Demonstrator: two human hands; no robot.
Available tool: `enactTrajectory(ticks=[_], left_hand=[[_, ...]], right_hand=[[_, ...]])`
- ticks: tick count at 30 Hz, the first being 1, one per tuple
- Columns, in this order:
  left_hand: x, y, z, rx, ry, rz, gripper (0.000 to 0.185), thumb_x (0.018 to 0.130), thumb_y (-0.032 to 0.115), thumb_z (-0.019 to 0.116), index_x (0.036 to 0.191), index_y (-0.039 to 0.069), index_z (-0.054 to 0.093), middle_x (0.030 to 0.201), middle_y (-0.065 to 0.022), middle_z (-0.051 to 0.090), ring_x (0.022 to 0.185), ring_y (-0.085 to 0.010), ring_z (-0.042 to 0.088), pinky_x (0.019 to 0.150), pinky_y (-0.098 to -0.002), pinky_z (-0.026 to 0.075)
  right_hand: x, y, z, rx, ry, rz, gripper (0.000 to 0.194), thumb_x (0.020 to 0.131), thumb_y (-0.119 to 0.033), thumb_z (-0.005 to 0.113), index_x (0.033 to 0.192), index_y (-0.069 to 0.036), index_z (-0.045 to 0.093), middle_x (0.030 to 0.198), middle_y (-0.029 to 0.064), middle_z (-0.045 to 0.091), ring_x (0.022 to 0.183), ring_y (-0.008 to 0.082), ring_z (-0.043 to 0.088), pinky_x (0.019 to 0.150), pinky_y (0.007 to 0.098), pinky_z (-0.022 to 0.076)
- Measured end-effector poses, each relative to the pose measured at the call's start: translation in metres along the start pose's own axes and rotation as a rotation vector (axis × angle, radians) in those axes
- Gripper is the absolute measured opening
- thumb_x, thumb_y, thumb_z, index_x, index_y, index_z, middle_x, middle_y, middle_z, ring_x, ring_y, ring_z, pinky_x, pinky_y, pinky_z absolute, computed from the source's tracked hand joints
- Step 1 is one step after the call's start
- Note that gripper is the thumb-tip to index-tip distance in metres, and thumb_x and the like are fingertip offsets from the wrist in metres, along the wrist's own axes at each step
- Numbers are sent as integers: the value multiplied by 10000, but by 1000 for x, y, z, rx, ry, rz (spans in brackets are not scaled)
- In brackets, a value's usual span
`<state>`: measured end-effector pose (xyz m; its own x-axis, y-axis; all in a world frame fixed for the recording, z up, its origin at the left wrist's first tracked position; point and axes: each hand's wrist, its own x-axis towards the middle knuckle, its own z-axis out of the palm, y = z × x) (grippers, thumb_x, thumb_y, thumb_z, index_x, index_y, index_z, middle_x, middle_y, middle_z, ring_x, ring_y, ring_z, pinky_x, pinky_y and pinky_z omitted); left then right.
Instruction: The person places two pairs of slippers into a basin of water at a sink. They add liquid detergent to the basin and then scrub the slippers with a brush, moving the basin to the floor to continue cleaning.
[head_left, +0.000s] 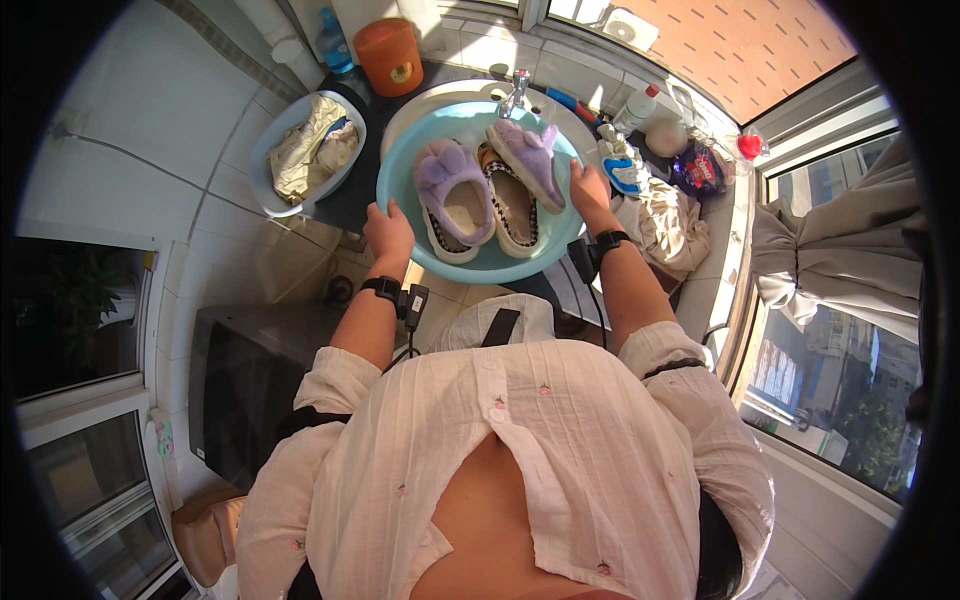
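My left hand grips the left rim of a light blue plastic basin, thumb on top. On the opposite side, my right hand holds the right rim. The basin rests over a white washbasin under a chrome tap. Inside it, a purple plush slipper sits on top of a shoe with checked trim. Beside them lies another shoe with checked trim, sole down. A second purple slipper leans over that shoe's upper end.
At left stand a pale tub of cloth, an orange bucket and a blue bottle. To the right are a blue-backed brush, crumpled cloth, a clear bottle and a purple detergent bag. A window and curtain are close by.
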<state>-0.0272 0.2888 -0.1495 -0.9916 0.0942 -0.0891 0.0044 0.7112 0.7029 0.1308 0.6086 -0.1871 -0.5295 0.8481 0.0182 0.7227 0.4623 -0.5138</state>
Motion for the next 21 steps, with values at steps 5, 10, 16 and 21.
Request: enactTrajectory(ticks=[5, 10, 16, 21], left_hand=[[2, -1, 1, -1, -4, -16, 351, 997, 278, 506, 1105, -51, 559, 1012, -281, 663, 951, -445, 644, 804, -504, 518], [2, 0, 1, -11, -1, -7, 342, 995, 274, 509, 1092, -50, 566, 1000, -279, 666, 946, -445, 647, 802, -505, 520], [1, 2, -1, -2, -29, -41, 358, 1009, 283, 489, 1130, -48, 554, 1032, -281, 657, 958, -444, 643, 799, -512, 523], [0, 5, -4, 4, -70, -47, 381, 1023, 294, 465, 1176, -48, 535, 1059, -280, 647, 963, -442, 641, 793, -519, 529]], right_hand=[[1, 0, 1, 5, 14, 6, 564, 974, -505, 454, 987, 21, 658, 990, 282, 665, 993, 458, 611, 879, 507, 464], [0, 1, 3, -13, 54, -20, 547, 977, -479, 449, 947, 21, 670, 952, 271, 676, 942, 452, 629, 850, 510, 479], [3, 2, 4, -14, -2, 12, 574, 975, -516, 448, 969, 21, 651, 1003, 282, 662, 1013, 457, 605, 888, 510, 457], [3, 3, 4, -4, -1, 3, 574, 975, -515, 447, 941, 22, 650, 991, 286, 662, 1001, 459, 609, 884, 515, 456]])
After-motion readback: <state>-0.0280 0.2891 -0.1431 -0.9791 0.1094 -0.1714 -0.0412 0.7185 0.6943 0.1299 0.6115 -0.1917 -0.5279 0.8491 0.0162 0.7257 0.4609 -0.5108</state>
